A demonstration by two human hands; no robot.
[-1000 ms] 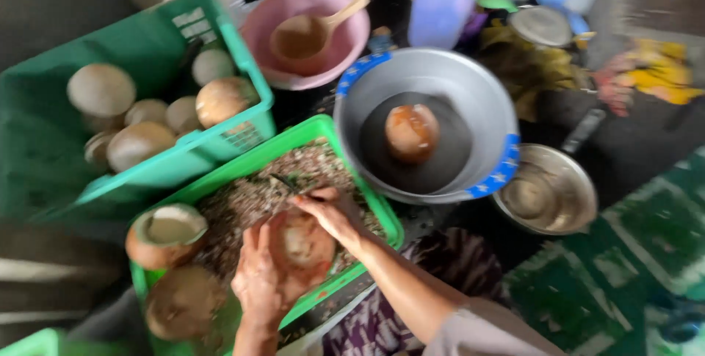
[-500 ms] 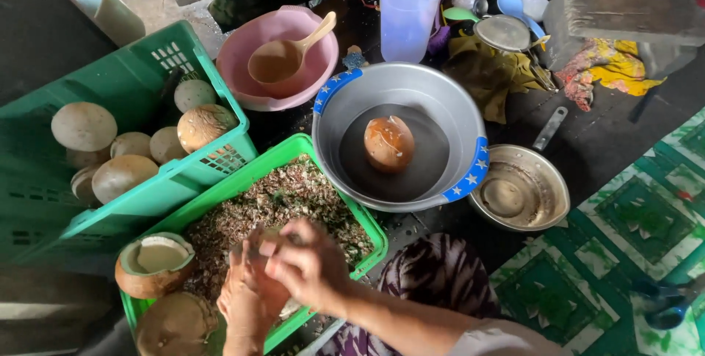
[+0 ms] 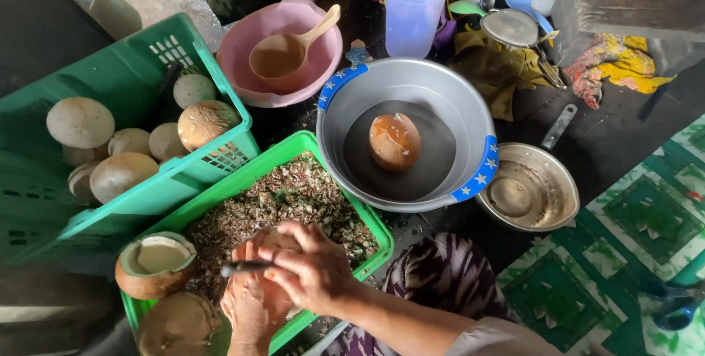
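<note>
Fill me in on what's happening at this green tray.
A person holds a brown coconut over the near green tray of husk scrapings: left hand cradles it from below, right hand presses a dark-handled tool against it. A cut-open coconut sits at the tray's left. One peeled coconut lies in the grey basin; more fill the far green crate.

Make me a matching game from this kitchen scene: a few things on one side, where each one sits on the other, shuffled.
Things:
1. brown peeled coconut
2. tan plastic ladle
3. dark thin tool
4. pale round coconuts

Places:
A. in the pink round bowl
B. in the right hand
C. in the grey metal basin
D. in the tall green crate

Pairs: 1-C, 2-A, 3-B, 4-D
</note>
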